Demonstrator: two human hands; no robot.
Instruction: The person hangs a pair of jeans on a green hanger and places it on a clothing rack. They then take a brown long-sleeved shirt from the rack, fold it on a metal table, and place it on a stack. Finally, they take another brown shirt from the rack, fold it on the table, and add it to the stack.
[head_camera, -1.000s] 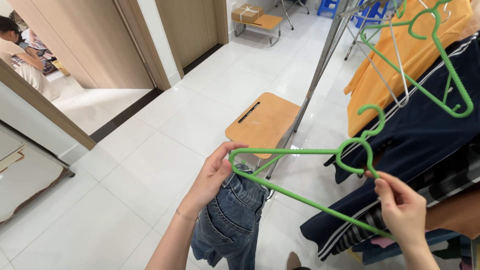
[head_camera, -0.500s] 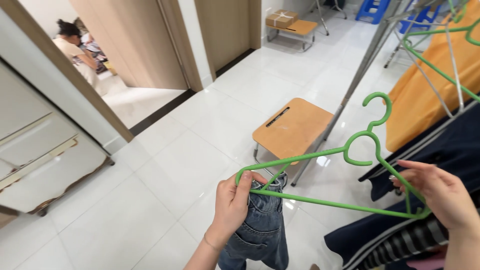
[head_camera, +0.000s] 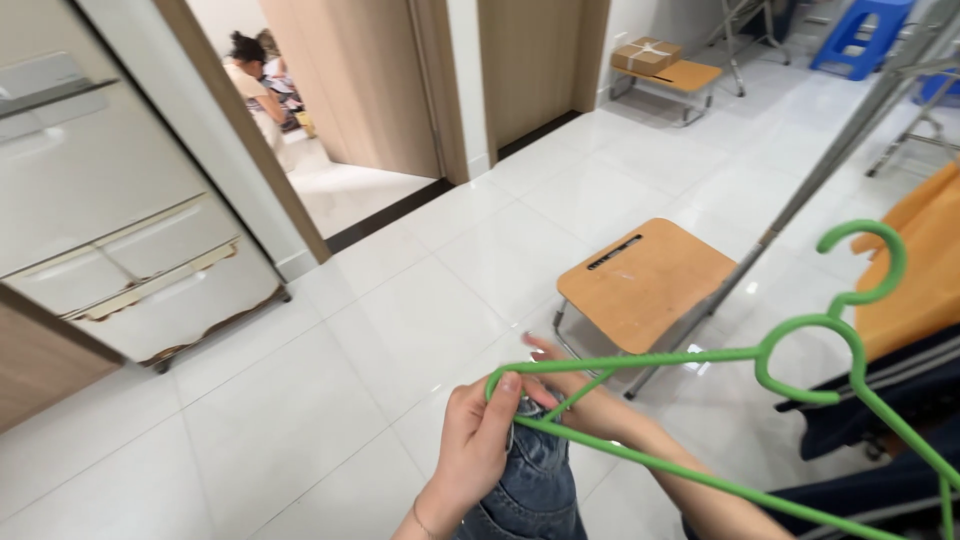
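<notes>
A green plastic hanger lies almost level in front of me, its hook curling up at the right. My left hand pinches the hanger's left corner with thumb and fingers. Blue denim jeans hang down from that same corner. My right hand reaches in from the lower right, under the hanger's top bar, and closes on the top of the jeans right beside my left hand. The left hand partly hides its fingers. The hanger's lower bar crosses over my right forearm.
A small wooden-topped desk stands on the white tiled floor just beyond my hands. A metal rack pole slants past it, with orange and dark blue garments at the right. A white fridge stands left. A person crouches beyond the doorway.
My right hand has left the hanger's right end and moved across to its left corner, by the jeans. My view has swung left, bringing the white fridge into sight.
</notes>
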